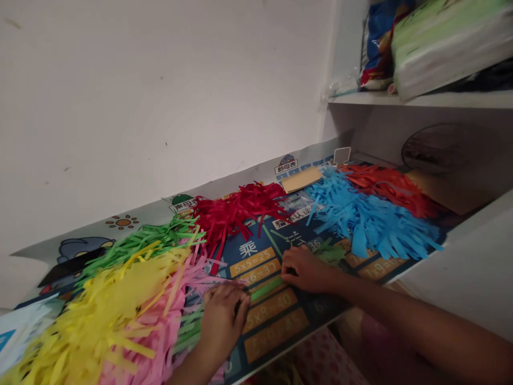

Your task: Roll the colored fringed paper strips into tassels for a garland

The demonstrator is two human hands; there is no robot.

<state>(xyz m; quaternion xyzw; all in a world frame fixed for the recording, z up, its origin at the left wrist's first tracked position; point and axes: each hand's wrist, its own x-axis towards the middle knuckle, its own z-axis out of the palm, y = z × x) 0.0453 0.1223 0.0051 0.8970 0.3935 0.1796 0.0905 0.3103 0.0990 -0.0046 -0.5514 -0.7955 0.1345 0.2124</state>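
My left hand [225, 311] is closed around one part of a light green fringed paper strip [266, 289]. My right hand [303, 271] pinches the same strip further right, its fingers curled. Between the two hands the strip runs fairly straight and narrow, just above a dark blue printed mat [256, 240]. Loose green fringe spreads out beyond each hand. Beside my left hand lie a pink fringed paper bundle [160, 331] and a yellow one [108, 305]. The fingertips of both hands are partly hidden.
Green [140, 243], red [240, 208], blue [364, 216] and orange-red [393, 187] fringed bundles line the back. A tan paper piece [301, 179] lies between two of them. White wall rises behind. A shelf [425, 99] with packages overhangs the right; the mat's front edge is near me.
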